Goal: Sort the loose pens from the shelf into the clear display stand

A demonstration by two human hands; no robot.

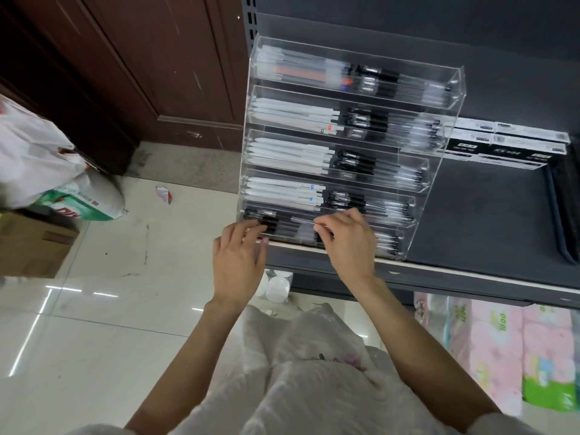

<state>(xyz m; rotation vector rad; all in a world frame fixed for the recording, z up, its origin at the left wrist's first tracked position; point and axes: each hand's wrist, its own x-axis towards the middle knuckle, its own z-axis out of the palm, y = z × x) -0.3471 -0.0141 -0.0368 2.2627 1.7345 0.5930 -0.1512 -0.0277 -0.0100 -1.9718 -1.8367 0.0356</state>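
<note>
Reaching in over the front edge of the dark shelf (489,215), both hands are working at the lowest tier of the clear display stand (452,89). The right hand (348,243) is pinching a clear-barrelled pen (301,220) between thumb and forefinger, holding it level right above that bottom tier, fingers curled tight around it. The left hand (238,262) is at the stand's near-left corner, fingers spread and fairly straight, fingertips laid on the black-capped pens (266,222) already lying in the lowest tier; it looks released rather than grasping, though the tips are partly hidden behind the acrylic lip. Up the stand, five stepped tiers in all, each holding pens laid sideways: white pens (292,152) packed on the stand's left half, dark-gripped clear ones on its right half. Just right of the stand's upper tiers, flat black-and-white boxes (508,142) lie on the shelf. Left of the stand, a brown wooden door (125,58); on the tiled floor (94,324) further left, a white plastic bag (34,152) and a cardboard box (31,243). Below the stand's shelf, pink packs of tissue (496,350) sit on a lower level.
</note>
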